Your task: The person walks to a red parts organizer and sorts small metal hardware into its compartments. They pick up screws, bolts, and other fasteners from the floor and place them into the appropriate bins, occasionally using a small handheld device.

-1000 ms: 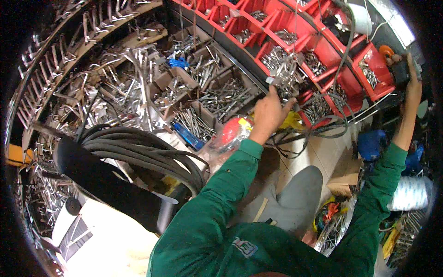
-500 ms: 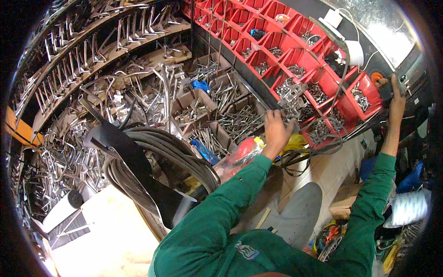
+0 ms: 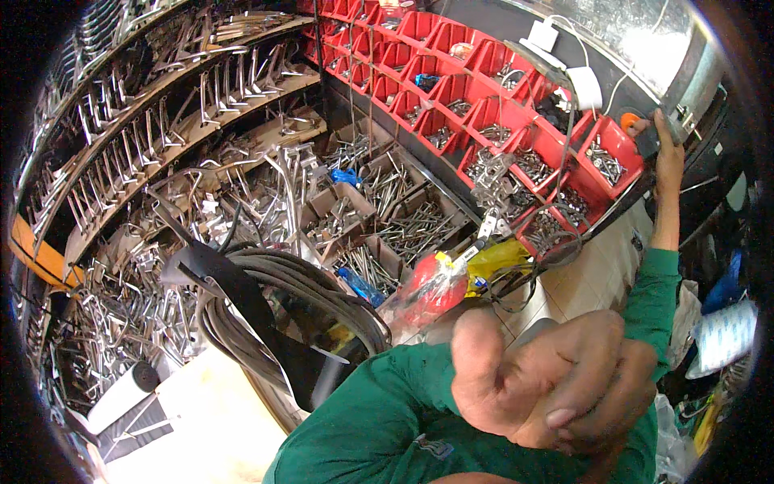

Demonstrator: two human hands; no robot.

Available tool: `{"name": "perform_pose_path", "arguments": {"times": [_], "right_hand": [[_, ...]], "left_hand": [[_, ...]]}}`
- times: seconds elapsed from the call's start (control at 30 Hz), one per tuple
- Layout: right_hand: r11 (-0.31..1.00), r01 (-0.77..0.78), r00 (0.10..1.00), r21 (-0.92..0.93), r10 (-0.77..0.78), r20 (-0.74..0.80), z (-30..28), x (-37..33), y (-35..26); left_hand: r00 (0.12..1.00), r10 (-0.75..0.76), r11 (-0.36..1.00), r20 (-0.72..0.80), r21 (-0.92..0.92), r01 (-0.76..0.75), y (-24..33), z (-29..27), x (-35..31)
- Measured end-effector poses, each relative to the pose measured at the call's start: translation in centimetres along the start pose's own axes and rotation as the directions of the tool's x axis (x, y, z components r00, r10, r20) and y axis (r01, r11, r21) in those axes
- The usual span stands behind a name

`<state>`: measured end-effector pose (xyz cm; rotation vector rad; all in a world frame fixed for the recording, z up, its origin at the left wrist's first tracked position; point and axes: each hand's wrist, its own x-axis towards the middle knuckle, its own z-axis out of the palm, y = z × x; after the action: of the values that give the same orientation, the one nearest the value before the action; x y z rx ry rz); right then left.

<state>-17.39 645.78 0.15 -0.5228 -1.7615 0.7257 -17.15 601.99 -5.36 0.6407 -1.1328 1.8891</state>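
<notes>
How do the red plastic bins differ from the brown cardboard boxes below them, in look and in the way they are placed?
The red plastic bins are bright red with stiff walls, while the cardboard boxes are dull brown with bent, worn edges. The red plastic bins stand in tidy rows on a tilted rack, whereas the cardboard boxes sit lower in a looser cluster. Both are open on top and hold small silver metal parts.

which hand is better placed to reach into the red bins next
Probably the right hand: it is raised at the rack's far end, beside the red bins. The left hand is curled into a fist close to the camera, away from them.
</notes>
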Motion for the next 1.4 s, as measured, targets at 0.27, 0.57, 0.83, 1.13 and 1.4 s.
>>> {"name": "perform_pose_path", "arguments": {"times": [0.27,0.57,0.83,1.13,1.4], "right_hand": [[0.995,0.047,0.999,0.083,-0.047,0.002,0.9,-1.5,-1.3],[0.994,-0.081,0.995,0.077,0.076,0.059,1.4,-3.0,-3.1],[0.956,0.083,0.992,0.282,-0.107,0.07,1.5,-3.3,-2.6],[0.84,0.062,0.994,0.539,-0.101,0.045,2.1,-4.0,-3.2],[0.906,0.097,0.989,0.413,-0.132,0.059,2.0,-3.9,-3.2]], "left_hand": [[1.0,-0.016,0.995,-0.023,-0.103,0.013,-2.9,-1.0,-0.9],[0.966,-0.253,0.947,0.054,-0.188,0.259,-1.9,-4.0,-1.8],[0.986,-0.064,-0.303,-0.154,0.945,0.128,6.0,-15.3,-1.2],[0.985,0.013,-1.0,-0.17,0.002,0.013,16.7,-29.2,-3.4],[0.963,-0.036,-0.997,-0.266,-0.057,-0.053,19.9,-30.9,-6.2]]}}
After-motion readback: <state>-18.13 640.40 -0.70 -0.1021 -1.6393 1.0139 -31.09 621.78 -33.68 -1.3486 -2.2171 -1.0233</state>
